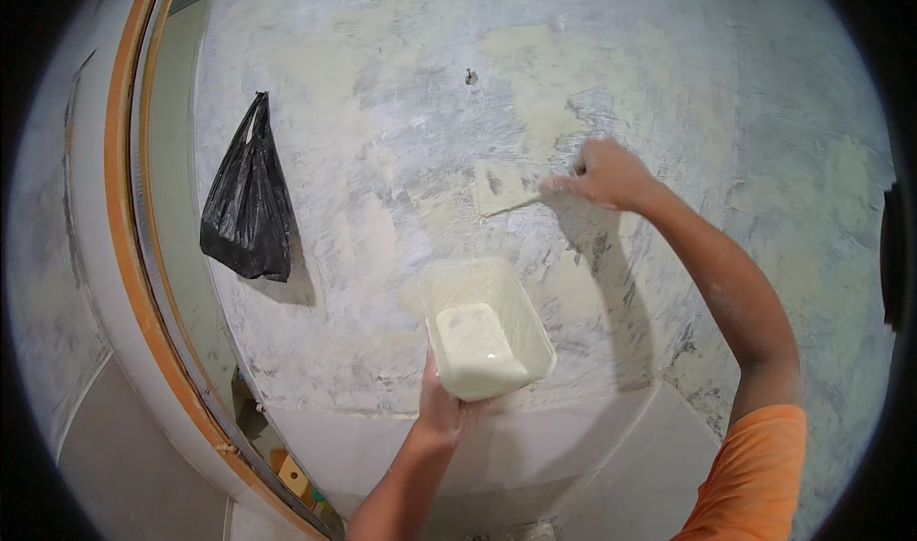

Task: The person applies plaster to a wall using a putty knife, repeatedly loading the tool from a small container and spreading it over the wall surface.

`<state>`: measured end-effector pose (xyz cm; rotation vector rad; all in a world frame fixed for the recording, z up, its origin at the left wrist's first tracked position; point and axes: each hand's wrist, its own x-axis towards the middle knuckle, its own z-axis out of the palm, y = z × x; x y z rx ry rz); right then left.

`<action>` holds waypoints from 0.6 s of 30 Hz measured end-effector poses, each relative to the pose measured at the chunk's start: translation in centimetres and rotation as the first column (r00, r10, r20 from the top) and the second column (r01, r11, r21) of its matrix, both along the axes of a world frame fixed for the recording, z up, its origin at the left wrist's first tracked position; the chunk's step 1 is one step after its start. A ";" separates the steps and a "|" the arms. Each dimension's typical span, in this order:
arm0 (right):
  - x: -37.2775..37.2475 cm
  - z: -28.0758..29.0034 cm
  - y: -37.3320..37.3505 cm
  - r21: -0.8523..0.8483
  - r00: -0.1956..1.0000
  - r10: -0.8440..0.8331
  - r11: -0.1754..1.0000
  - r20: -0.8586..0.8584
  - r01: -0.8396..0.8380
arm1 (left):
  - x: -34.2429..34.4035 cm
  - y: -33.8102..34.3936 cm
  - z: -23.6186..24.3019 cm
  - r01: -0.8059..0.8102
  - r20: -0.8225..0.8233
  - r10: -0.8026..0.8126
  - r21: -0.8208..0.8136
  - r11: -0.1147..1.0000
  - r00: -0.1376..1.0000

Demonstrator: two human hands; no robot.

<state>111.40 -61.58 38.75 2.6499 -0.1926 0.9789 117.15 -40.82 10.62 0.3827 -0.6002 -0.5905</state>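
Observation:
My left hand [442, 403] supports a white rectangular tub [537, 336] from below and its near left side, its fingers mostly hidden beneath it. Smooth cream-white putty [470, 336] covers the tub's bottom, and smears coat its inner walls. Up and to the right, my right hand [611, 176] grips a putty-coated scraper [504, 188] with a flat, wide blade. That blade lies against, or very close to, the patchy wall [382, 83], which carries uneven pale and grey streaks of putty.
A black plastic bag [250, 202] hangs on the wall at the left. Beside it runs an orange-edged door or window frame [129, 207]. A small hole with something sticking out [470, 77] marks the upper wall. Grey-white panels [363, 450] line the wall's lower part. A dark object [894, 254] juts in at the right edge.

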 end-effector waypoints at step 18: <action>0.5 -5.0 3.5 0.019 0.989 -0.029 0.999 0.147 0.026 | 0.3 2.2 -5.4 -0.104 0.061 0.106 -0.025 0.994 0.993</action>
